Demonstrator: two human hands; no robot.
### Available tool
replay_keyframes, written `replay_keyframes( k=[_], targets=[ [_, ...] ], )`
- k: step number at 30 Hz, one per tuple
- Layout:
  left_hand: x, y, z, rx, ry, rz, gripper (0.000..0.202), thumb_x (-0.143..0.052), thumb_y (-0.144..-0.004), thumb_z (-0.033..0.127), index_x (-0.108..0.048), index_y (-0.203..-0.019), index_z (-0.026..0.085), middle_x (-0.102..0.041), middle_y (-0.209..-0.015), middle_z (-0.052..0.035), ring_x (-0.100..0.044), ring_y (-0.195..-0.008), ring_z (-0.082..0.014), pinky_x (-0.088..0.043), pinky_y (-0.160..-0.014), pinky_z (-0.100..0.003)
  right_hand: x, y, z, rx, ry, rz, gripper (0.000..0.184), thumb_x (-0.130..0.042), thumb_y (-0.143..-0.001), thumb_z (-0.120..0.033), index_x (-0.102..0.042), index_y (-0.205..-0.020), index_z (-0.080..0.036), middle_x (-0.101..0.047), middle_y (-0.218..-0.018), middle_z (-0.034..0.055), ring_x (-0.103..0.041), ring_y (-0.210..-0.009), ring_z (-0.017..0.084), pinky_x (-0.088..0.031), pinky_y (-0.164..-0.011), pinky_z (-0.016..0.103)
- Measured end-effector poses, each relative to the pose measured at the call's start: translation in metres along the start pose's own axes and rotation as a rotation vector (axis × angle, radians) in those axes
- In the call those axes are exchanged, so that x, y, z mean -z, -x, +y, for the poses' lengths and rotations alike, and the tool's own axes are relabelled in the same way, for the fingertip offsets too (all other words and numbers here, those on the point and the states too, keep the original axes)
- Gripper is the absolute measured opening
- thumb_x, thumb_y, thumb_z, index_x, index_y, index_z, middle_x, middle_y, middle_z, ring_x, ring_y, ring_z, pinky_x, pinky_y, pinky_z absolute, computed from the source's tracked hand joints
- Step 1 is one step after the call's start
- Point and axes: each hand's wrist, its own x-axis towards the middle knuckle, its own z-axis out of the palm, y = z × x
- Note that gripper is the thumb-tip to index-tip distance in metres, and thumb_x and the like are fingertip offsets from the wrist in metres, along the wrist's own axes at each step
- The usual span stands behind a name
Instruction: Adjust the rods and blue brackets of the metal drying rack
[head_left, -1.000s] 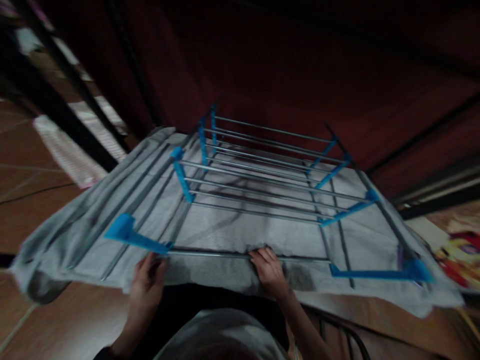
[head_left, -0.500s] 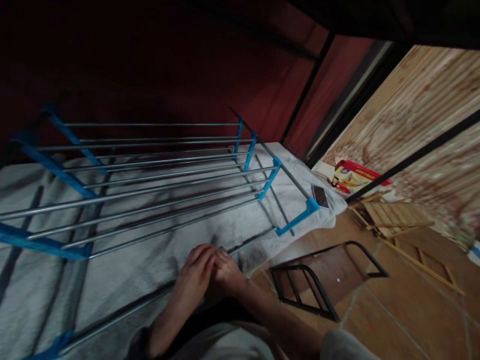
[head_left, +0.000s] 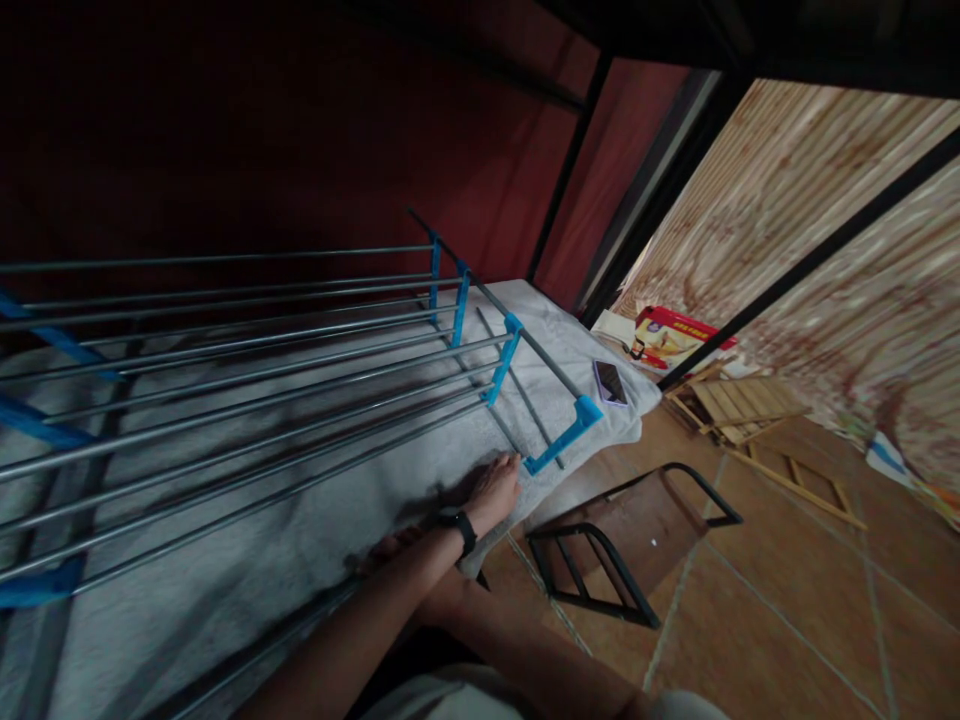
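Tubular metal rack [head_left: 300, 393] with blue brackets, lying on a grey blanket [head_left: 322, 520]. The left hand [head_left: 495, 487] has left the right hand [head_left: 394, 546] and crossed above that forearm to the near corner bracket [head_left: 562, 437], bringing handling to 1 end joint. Left fingers are bent close together; whether either hand grips the front tube [head_left: 262, 643] cannot be told, contact being largely covered.

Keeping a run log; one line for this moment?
left hand: at blue plastic bracket; right hand: at grey metal bar; arms: crossed
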Motion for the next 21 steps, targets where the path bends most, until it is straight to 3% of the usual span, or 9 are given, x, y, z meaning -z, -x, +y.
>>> replay_keyframes(
  k=[3, 5, 8, 12, 14, 16, 19, 21],
  targets=[
    [-0.002, -0.006, 0.004, 0.025, 0.000, 0.028, 0.056, -0.053, -0.094, 0.024, -0.044, -0.147, 0.011, -0.054, -0.143, -0.0203, -0.055, -0.130, -0.0289, -0.047, -0.107, -0.038, 0.013, 0.007, -0.007, 0.070, -0.068, 0.048, 0.048, -0.075, -0.082, -0.027, -0.060, -0.128, -0.024, -0.064, -0.132, 0.0047, -0.057, -0.120, 0.022, -0.042, -0.114, 0.035],
    [-0.002, -0.007, 0.005, 0.045, -0.006, 0.038, 0.051, -0.053, -0.095, 0.028, -0.047, -0.145, 0.017, -0.059, -0.139, -0.0161, -0.059, -0.125, -0.0268, -0.049, -0.102, -0.037, 0.020, 0.021, -0.009, 0.087, -0.127, 0.142, 0.046, -0.068, -0.087, -0.023, -0.057, -0.132, -0.021, -0.062, -0.136, 0.0066, -0.055, -0.125, 0.023, -0.042, -0.114, 0.034],
    [-0.005, -0.007, 0.005, 0.070, -0.026, 0.051, 0.046, -0.054, -0.096, 0.030, -0.049, -0.141, 0.023, -0.062, -0.136, -0.0106, -0.060, -0.123, -0.0247, -0.050, -0.100, -0.036, 0.030, 0.058, 0.000, 0.037, -0.186, 0.281, 0.032, -0.051, -0.090, -0.013, -0.064, -0.118, -0.022, -0.069, -0.117, 0.0067, -0.061, -0.114, 0.023, -0.050, -0.103, 0.036],
    [-0.014, -0.005, 0.006, 0.097, -0.169, 0.072, 0.048, -0.049, -0.099, 0.038, -0.044, -0.144, 0.022, -0.065, -0.131, -0.0115, -0.064, -0.118, -0.0257, -0.050, -0.096, -0.039, 0.049, 0.110, 0.038, -0.341, -0.216, 0.601, 0.027, -0.042, -0.092, -0.012, -0.066, -0.099, -0.022, -0.067, -0.097, 0.0065, -0.063, -0.092, 0.020, -0.054, -0.082, 0.033],
    [-0.018, -0.004, 0.008, 0.112, -0.231, 0.077, 0.050, -0.045, -0.100, 0.041, -0.042, -0.145, 0.019, -0.068, -0.124, -0.0129, -0.066, -0.113, -0.0273, -0.050, -0.093, -0.041, 0.064, 0.123, 0.064, -0.566, -0.233, 0.813, 0.026, -0.040, -0.094, -0.014, -0.062, -0.107, -0.021, -0.064, -0.098, 0.0070, -0.061, -0.089, 0.019, -0.053, -0.080, 0.033],
    [-0.019, -0.004, 0.010, 0.118, -0.242, 0.075, 0.050, -0.043, -0.101, 0.042, -0.042, -0.145, 0.018, -0.070, -0.120, -0.0126, -0.067, -0.110, -0.0284, -0.050, -0.092, -0.042, 0.080, 0.123, 0.090, -0.699, -0.228, 0.930, 0.030, -0.043, -0.095, -0.020, -0.056, -0.122, -0.020, -0.061, -0.110, 0.0098, -0.060, -0.099, 0.020, -0.053, -0.087, 0.037],
    [-0.019, -0.003, 0.012, 0.128, -0.220, 0.066, 0.046, -0.042, -0.101, 0.040, -0.044, -0.144, 0.021, -0.069, -0.124, -0.0108, -0.066, -0.112, -0.0277, -0.049, -0.094, -0.042, 0.097, 0.110, 0.118, -0.712, -0.234, 0.885, 0.038, -0.046, -0.096, -0.028, -0.052, -0.132, -0.019, -0.057, -0.127, 0.0134, -0.056, -0.118, 0.023, -0.047, -0.101, 0.042],
    [-0.019, -0.003, 0.013, 0.142, -0.218, 0.060, 0.044, -0.041, -0.102, 0.037, -0.045, -0.144, 0.023, -0.069, -0.125, -0.0099, -0.066, -0.112, -0.0270, -0.048, -0.095, -0.042, 0.102, 0.101, 0.127, -0.710, -0.243, 0.816, 0.031, -0.043, -0.098, -0.030, -0.057, -0.122, -0.019, -0.062, -0.120, 0.0119, -0.058, -0.113, 0.023, -0.047, -0.100, 0.041]
  ],
)
